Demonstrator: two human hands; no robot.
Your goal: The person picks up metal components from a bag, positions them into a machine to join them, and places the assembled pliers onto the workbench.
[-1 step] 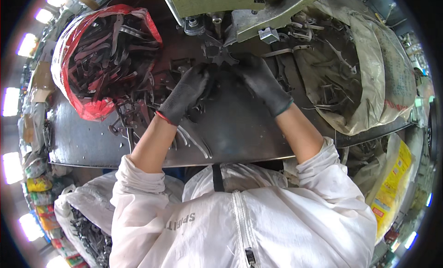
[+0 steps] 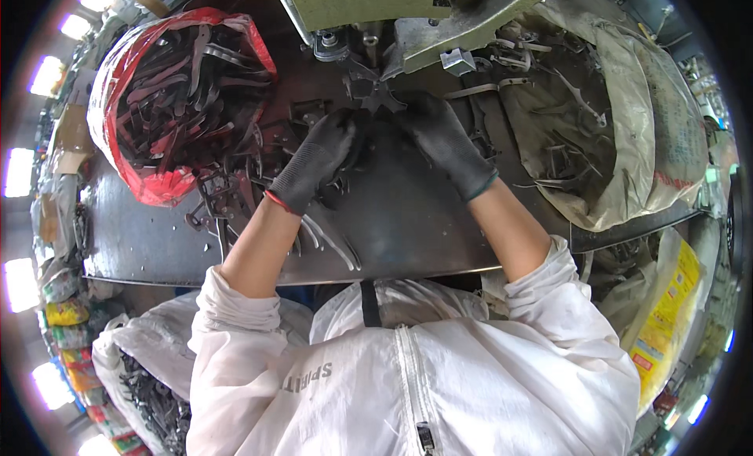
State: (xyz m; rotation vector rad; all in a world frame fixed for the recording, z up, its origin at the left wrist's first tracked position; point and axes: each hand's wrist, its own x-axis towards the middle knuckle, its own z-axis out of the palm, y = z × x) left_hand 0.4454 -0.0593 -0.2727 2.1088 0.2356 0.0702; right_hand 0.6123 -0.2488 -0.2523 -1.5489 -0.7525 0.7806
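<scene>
Head view: two gloved hands close together below the machine

Nearest, a white jacket (image 2: 353,377), zip down the front, sleeves pushed up off the forearms; below table level at left, a white sack (image 2: 114,338) of dark parts; at right, a plastic bag with a yellow panel (image 2: 667,299); beyond these, the dark metal table (image 2: 408,228), front edge bowed by the lens; on it, curved metal strips (image 2: 337,244) beside the left forearm.

Left hand (image 2: 333,134), dark grey glove, red-edged cuff; right hand (image 2: 435,130), matching glove, green-edged cuff; the two stand a narrow gap apart, fingers curled inward; fingertips dark against dark, so cannot tell what either grips; a flat grey metal piece (image 2: 380,96) with pointed arms sits just beyond the fingertips, below the machine's spindle (image 2: 370,38); whether the gloves touch it, cannot tell.

Left of the left hand, loose metal parts (image 2: 220,191) in a jumble, next to a red-rimmed clear bag (image 2: 161,189) packed with long curved pieces; right of the right hand, a beige sack (image 2: 639,103), mouth open, metal pieces inside; farthest, the olive-green machine (image 2: 361,5), a small bright block (image 2: 457,61) at its right.
</scene>
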